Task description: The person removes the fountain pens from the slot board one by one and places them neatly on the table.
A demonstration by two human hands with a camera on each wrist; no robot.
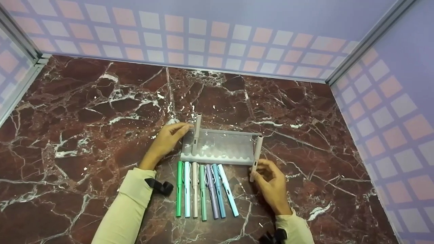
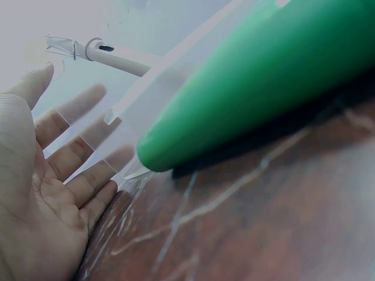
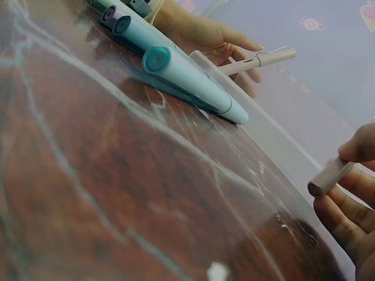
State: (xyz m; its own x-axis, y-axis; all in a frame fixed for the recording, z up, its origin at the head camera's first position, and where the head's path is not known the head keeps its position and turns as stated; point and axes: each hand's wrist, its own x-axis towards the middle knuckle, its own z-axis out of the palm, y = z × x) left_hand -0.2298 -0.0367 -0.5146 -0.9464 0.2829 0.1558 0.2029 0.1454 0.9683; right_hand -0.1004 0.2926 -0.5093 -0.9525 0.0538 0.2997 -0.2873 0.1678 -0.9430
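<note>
A clear plastic pen stand (image 1: 223, 144) with a notched front edge sits mid-table. In its leftmost part stands a beige pen (image 1: 197, 134), upright with a slight tilt. My left hand (image 1: 166, 142) is at the stand's left end; in the left wrist view its straight fingers (image 2: 67, 155) show partly through the clear plastic, apart from the pen. At the right end, my right hand (image 1: 271, 183) pinches a second beige pen (image 1: 258, 149) near its lower end between thumb and fingers. That pen's lower end (image 3: 329, 177) points out of the grip in the right wrist view.
Several capped pens lie side by side before the stand, from a green pen (image 1: 179, 189) at left to a pale blue pen (image 1: 229, 191) at right. Patterned panels (image 1: 210, 40) wall the back and sides of the dark red marbled table (image 1: 84, 118).
</note>
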